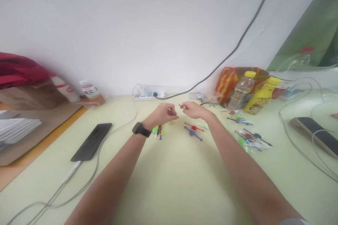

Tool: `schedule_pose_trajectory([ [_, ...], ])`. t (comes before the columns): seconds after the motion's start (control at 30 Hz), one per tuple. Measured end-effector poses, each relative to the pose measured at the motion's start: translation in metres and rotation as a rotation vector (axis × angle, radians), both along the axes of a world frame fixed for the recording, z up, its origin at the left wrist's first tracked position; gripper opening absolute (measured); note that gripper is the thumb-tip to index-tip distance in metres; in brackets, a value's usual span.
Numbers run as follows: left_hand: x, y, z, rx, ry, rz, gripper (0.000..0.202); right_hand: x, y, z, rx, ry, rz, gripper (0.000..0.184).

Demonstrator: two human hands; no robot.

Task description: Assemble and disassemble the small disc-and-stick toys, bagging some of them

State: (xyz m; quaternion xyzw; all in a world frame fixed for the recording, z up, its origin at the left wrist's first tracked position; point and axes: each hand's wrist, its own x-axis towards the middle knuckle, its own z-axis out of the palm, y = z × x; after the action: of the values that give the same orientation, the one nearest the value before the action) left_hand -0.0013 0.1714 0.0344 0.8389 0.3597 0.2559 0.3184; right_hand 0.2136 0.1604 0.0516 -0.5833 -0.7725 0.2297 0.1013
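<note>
My left hand point(164, 114), with a dark watch at the wrist, is closed in a pinch; a small dark bit shows at the fingertips, too small to name. My right hand point(194, 110) faces it a short way off, pinching a thin black stick point(181, 106) whose tip points left. Below my left hand lies a bunch of coloured plastic arrows point(159, 132). Nearer my right hand, a red arrow spinner point(194, 127) and a blue arrow spinner point(192, 133) lie close together on the pale table point(169, 182).
Bagged spinners point(253, 139) lie right of my right forearm. Behind them stand a yellow bottle point(261, 96) and a clear bottle point(241, 89), beside eyeglasses point(212, 104). A phone point(92, 142) with its cable lies left. A power strip point(148, 94) sits against the wall.
</note>
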Motion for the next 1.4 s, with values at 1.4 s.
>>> schedule_pose_trajectory([
  [1.4,0.001,-0.013,0.019,-0.044,0.284,-0.224,0.013,0.003,-0.007,0.003,-0.139,-0.177,0.003,0.019],
])
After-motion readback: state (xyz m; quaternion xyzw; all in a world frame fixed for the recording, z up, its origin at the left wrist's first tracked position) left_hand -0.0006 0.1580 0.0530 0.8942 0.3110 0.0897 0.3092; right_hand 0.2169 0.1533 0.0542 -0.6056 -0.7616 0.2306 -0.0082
